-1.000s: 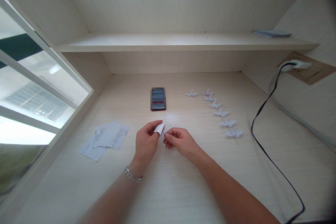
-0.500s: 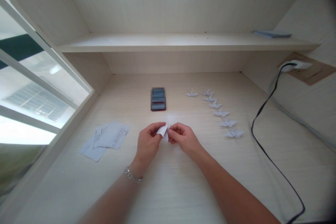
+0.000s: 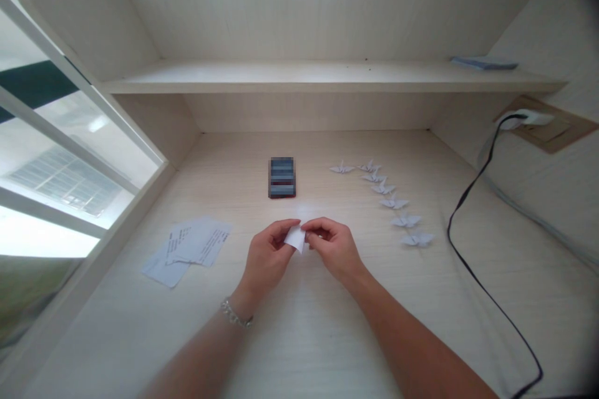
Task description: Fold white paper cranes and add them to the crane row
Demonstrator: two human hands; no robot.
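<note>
A small folded piece of white paper (image 3: 296, 238) is pinched between my two hands, above the middle of the desk. My left hand (image 3: 267, 254) has its thumb and fingers closed on the paper's left side. At its right edge, the fingertips of my right hand (image 3: 334, 248) grip it too. Several folded paper cranes (image 3: 394, 203) stand in a curved row to the right of my hands. Left of my left hand lie a few overlapping paper sheets (image 3: 199, 243) with printed lines.
A phone (image 3: 282, 177) lies beyond my hands, its screen blurred out. A black cable (image 3: 472, 274) runs from the wall socket (image 3: 545, 124) down the desk's right side. A shelf (image 3: 299, 72) spans the back, with a flat bluish item (image 3: 484, 63) at its right end.
The folded paper has turned so that a broader white face shows. Both hands have shifted slightly to the right, still pinching it.
</note>
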